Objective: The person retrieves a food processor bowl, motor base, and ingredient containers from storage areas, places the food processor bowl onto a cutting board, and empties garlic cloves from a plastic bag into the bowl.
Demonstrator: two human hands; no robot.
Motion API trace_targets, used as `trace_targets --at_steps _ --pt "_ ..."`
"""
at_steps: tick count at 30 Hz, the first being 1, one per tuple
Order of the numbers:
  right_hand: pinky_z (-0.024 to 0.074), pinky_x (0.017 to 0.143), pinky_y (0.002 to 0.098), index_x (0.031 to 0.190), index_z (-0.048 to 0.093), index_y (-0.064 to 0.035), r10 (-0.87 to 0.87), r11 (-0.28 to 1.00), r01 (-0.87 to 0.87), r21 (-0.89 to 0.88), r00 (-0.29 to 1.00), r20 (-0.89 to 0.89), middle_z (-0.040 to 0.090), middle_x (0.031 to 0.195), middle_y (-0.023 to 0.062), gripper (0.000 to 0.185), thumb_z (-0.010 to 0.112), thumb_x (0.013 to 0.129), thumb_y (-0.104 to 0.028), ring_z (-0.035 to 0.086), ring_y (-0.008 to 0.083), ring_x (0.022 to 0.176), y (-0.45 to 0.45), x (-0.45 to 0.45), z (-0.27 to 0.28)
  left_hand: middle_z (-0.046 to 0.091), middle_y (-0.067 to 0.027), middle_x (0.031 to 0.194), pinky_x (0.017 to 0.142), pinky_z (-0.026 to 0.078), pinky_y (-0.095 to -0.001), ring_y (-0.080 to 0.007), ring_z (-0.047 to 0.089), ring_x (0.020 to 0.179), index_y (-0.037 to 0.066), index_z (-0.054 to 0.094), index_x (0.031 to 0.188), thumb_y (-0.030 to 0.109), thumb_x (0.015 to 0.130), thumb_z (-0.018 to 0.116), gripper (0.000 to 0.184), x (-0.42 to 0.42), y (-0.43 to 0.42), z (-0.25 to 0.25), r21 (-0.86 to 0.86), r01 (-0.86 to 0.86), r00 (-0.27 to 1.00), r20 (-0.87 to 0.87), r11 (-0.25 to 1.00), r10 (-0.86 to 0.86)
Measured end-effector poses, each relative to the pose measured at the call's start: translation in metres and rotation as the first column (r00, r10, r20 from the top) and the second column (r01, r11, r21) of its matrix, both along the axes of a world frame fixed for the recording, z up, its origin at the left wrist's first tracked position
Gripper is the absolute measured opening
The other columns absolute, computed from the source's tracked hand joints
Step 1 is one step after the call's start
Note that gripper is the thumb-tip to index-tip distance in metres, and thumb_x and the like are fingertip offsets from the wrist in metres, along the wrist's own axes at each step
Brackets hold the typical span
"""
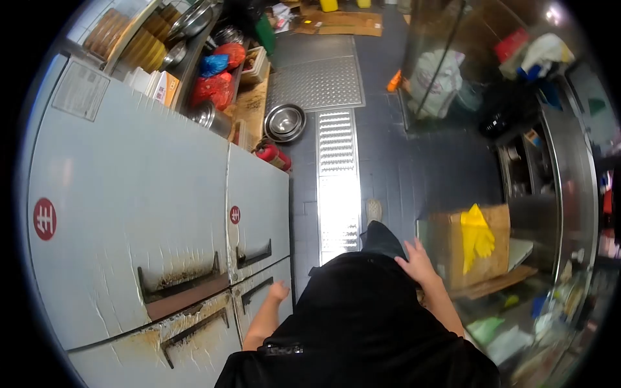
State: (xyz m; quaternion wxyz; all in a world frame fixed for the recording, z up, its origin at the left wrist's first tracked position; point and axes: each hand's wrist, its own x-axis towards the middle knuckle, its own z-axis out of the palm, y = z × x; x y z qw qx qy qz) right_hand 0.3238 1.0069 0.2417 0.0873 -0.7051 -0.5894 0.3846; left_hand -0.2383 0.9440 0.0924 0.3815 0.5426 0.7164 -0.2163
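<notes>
The person wears a black top (362, 323), seen from above at six o'clock. At seven o'clock the left hand (280, 291) is loosely curled; its palm is hidden, so whether it holds anything cannot be told. It lies just beside the lower handle (257, 291) of a white four-door refrigerator (129, 168), and contact with the door cannot be judged. At four o'clock the right hand (417, 264) is open, thumb and fingers parted, near a cardboard box (456, 258). A yellow rubber glove (477, 239) drapes over that box, between three and four o'clock.

The refrigerator fills the nine o'clock side, its doors marked with round red labels (44, 219) and its larger handles stained brown. A pale shoe (374, 210) rests on the dark tiled floor (420, 168), right of a bright slotted drain grate (337, 145) running toward twelve.

Farther on, between ten and eleven o'clock, a red fire extinguisher (273, 155) leans by the refrigerator's far corner. Nested steel bowls (284, 123) sit on the floor beyond it, toward eleven. Past half past ten, red plastic bags (213, 90) and a blue one lie together near a lidded steel pot (210, 118). At half past one stands a white plastic bag (436, 81); at twelve, beyond a tread-patterned metal plate (317, 84), flattened cardboard (349, 23) lies farthest.
</notes>
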Motion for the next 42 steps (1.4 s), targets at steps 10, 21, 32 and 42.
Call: trace_targets --at_steps 10,21,32,42 --pt "0.035 0.114 0.0443 0.142 0.047 -0.0016 0.018 0.984 -0.034 0.178 0.996 0.09 0.034 0.154 0.0265 0.066 0.07 0.088 -0.031 0.035 0.0427 0.141 0.311 0.1 0.056 0.064 -0.0234 0.125 0.101 0.047 -0.0457 -0.0396 0.061 0.116 0.003 0.059 0.131 0.032 0.084 0.066 0.056 0.113 0.186 0.062 0.207 -0.272 0.956 0.173 0.94 0.239" --pt "0.0361 0.113 0.0448 0.141 0.048 -0.0013 0.222 0.975 -0.222 -0.018 0.974 0.046 0.035 0.151 0.0298 0.067 0.074 0.086 -0.03 0.038 0.0458 0.138 0.427 0.049 -0.008 0.065 -0.0242 0.122 0.103 0.047 -0.0454 -0.0398 0.06 0.116 0.005 0.06 0.131 0.027 0.082 0.064 0.053 0.092 0.33 -0.002 0.153 -0.301 0.948 0.153 0.941 0.278" --pt "0.041 0.109 0.0435 0.139 0.051 -0.0025 0.171 0.976 -0.154 -0.153 0.98 0.102 0.04 0.149 0.0279 0.061 0.073 0.088 -0.028 0.043 0.0436 0.134 0.594 -0.021 -0.007 0.06 -0.0255 0.128 0.103 0.046 -0.045 -0.0389 0.058 0.119 0.002 0.061 0.126 0.022 0.086 0.061 0.046 0.016 0.641 -0.028 0.156 -0.204 0.971 0.158 0.966 0.18" --pt "0.0413 0.108 0.0444 0.138 0.051 -0.0003 0.284 0.958 -0.279 -0.071 0.956 0.079 0.044 0.145 0.0289 0.062 0.072 0.088 -0.029 0.046 0.0442 0.132 0.792 -0.049 -0.011 0.063 -0.0271 0.122 0.101 0.047 -0.0464 -0.0403 0.06 0.116 0.0 0.056 0.133 0.024 0.087 0.064 0.052 0.02 0.891 0.044 0.345 -0.345 0.913 0.339 0.873 0.227"
